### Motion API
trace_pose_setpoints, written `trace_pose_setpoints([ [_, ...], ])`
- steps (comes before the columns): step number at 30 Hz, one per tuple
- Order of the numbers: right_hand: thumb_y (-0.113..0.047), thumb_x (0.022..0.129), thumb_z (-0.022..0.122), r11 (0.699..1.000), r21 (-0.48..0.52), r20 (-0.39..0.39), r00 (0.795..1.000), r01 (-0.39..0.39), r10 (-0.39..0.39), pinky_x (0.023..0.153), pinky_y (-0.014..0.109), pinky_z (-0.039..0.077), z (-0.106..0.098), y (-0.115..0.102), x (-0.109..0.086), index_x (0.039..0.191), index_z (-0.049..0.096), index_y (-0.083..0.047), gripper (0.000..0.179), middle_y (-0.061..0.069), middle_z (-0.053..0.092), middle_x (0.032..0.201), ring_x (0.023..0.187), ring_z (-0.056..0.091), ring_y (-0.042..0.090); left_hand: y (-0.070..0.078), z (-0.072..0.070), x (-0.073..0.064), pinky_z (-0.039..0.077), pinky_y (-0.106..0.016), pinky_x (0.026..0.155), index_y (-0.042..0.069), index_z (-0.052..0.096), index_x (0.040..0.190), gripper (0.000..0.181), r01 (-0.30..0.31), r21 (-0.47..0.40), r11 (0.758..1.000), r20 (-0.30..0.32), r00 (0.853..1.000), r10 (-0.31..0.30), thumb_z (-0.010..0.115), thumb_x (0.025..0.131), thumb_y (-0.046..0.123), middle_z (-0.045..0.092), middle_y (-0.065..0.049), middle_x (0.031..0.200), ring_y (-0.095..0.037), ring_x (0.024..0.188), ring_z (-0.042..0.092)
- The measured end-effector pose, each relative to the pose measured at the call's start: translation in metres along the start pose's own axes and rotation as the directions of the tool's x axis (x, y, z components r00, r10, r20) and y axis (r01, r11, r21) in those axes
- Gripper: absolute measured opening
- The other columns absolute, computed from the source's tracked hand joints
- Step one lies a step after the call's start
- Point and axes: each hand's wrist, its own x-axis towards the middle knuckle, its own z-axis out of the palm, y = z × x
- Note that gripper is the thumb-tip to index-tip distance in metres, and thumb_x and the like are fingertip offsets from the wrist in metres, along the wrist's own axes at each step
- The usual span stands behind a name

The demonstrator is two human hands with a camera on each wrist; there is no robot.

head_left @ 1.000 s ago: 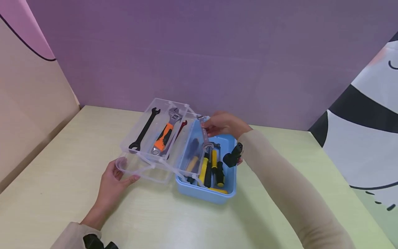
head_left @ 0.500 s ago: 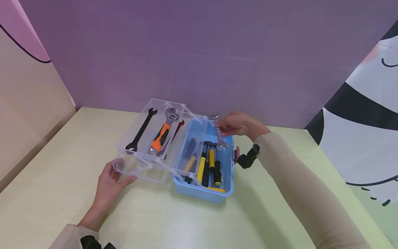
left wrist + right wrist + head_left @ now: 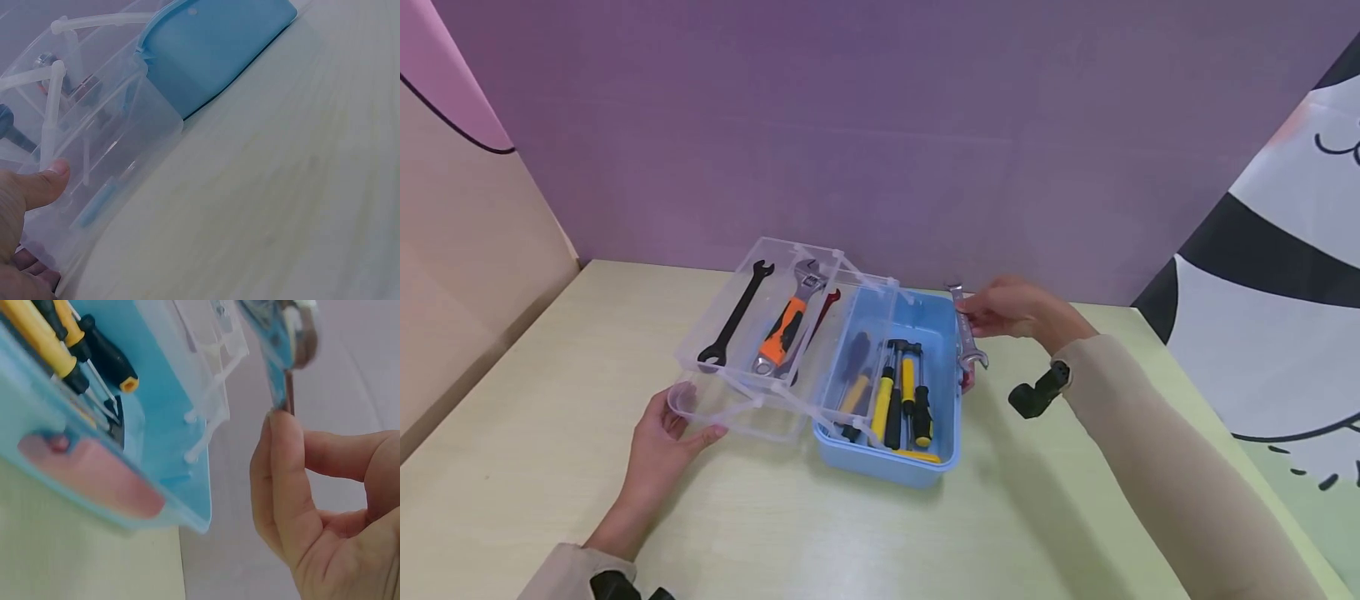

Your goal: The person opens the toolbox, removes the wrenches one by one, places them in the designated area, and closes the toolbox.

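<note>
My right hand [image 3: 1018,312] pinches a silver open-end wrench [image 3: 966,335] between thumb and fingers, raised at the right rim of the blue toolbox [image 3: 880,471]. In the right wrist view the wrench [image 3: 278,344] points up from my fingertips. My left hand [image 3: 658,446] grips the near left corner of the toolbox's clear plastic lid [image 3: 782,423], thumb on top and fingers underneath. Behind that clear plastic show a black wrench [image 3: 735,317], an orange-handled adjustable wrench [image 3: 786,327] and a red wrench [image 3: 829,307].
Inside the toolbox lie a hammer [image 3: 908,379], a black-and-yellow screwdriver [image 3: 922,421] and other handled tools. A pink latch [image 3: 94,472] sits on its right side. White hinge arms [image 3: 53,103] join the clear parts. A purple wall [image 3: 880,142] rises behind the pale table [image 3: 760,517].
My right hand has carried the silver wrench rightward, from over the toolbox to its right rim. My left hand keeps its grip on the lid. The head view has shifted slightly.
</note>
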Motion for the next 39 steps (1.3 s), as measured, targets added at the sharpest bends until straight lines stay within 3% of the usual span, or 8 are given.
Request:
trace_pose_setpoints([
  [4,-0.011,0.096,0.055,1.0,0.025,-0.002,1.0,-0.003,0.003,0.064,0.015,0.058,-0.01,0.011,-0.003,0.083,0.061,-0.006,0.015,-0.001,0.055,0.072,0.064,0.054,0.009,0.001,0.0,-0.001,0.029,-0.04,0.117,-0.01,0.023,0.142,0.08,0.004,-0.016,1.0,0.003,1.0,-0.004,0.072,0.08,-0.002,0.03,-0.03,0.149,-0.038,0.141,0.029],
  [18,-0.011,0.097,0.053,0.99,0.123,0.049,0.997,-0.066,0.061,0.067,0.016,0.06,-0.034,0.06,-0.005,0.078,0.066,-0.011,0.023,0.0,0.062,0.074,0.064,0.061,0.007,0.001,-0.001,0.0,0.028,-0.039,0.117,-0.01,0.023,0.142,0.08,0.004,-0.013,1.0,0.001,1.0,-0.004,0.072,0.081,-0.002,0.03,-0.029,0.15,-0.036,0.141,0.029],
  [32,-0.007,0.097,0.052,0.966,0.241,0.086,0.993,-0.095,0.076,0.063,0.016,0.06,-0.031,0.106,0.01,0.078,0.068,-0.007,0.025,0.0,0.063,0.07,0.06,0.063,0.005,0.002,0.001,-0.001,0.028,-0.04,0.117,-0.01,0.023,0.141,0.078,0.002,-0.027,1.0,-0.004,1.0,-0.002,0.071,0.081,-0.003,0.03,-0.03,0.149,-0.037,0.141,0.029],
  [39,-0.006,0.097,0.052,0.964,0.24,0.088,0.992,-0.113,0.095,0.063,0.016,0.06,-0.029,0.122,0.016,0.079,0.066,-0.006,0.023,0.0,0.063,0.07,0.06,0.063,0.005,0.002,0.001,-0.001,0.028,-0.039,0.116,-0.01,0.023,0.141,0.078,0.004,-0.021,1.0,-0.003,1.0,-0.004,0.072,0.081,-0.003,0.03,-0.029,0.149,-0.037,0.141,0.029],
])
